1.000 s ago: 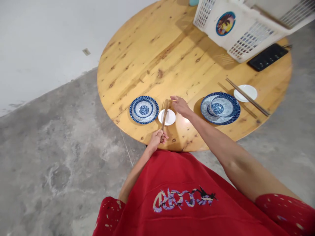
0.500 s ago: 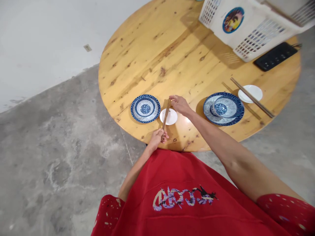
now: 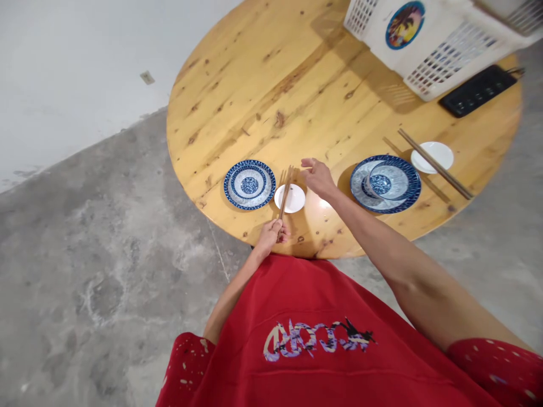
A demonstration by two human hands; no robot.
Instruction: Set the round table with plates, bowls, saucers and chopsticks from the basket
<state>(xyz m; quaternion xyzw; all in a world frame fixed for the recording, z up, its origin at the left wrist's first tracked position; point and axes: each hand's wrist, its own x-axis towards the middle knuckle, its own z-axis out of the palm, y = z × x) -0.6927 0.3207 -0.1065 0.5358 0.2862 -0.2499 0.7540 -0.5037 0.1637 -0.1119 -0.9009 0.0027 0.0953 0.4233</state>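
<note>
My left hand [image 3: 272,234] is closed around the near ends of a pair of brown chopsticks [image 3: 285,195], by the table's front edge. The chopsticks slant away from me across a small white dish [image 3: 296,199], their far tips slightly apart. To the right of those tips, my right hand [image 3: 319,178] hovers with fingers apart and nothing in it. Left of the dish is a blue-and-white patterned plate [image 3: 228,195], with a smaller matching piece [image 3: 249,185] on it.
Right on the round wooden table [image 3: 263,79] is a blue-patterned plate [image 3: 358,192] with a bowl [image 3: 388,181] on it. Beside it, chopsticks [image 3: 439,167] lie across another white dish [image 3: 443,154]. A white basket [image 3: 428,42] and a black power strip [image 3: 477,90] sit farther back.
My right hand has let go of the far ends of the chopsticks and moved a little to the right. My left hand keeps its hold on them.
</note>
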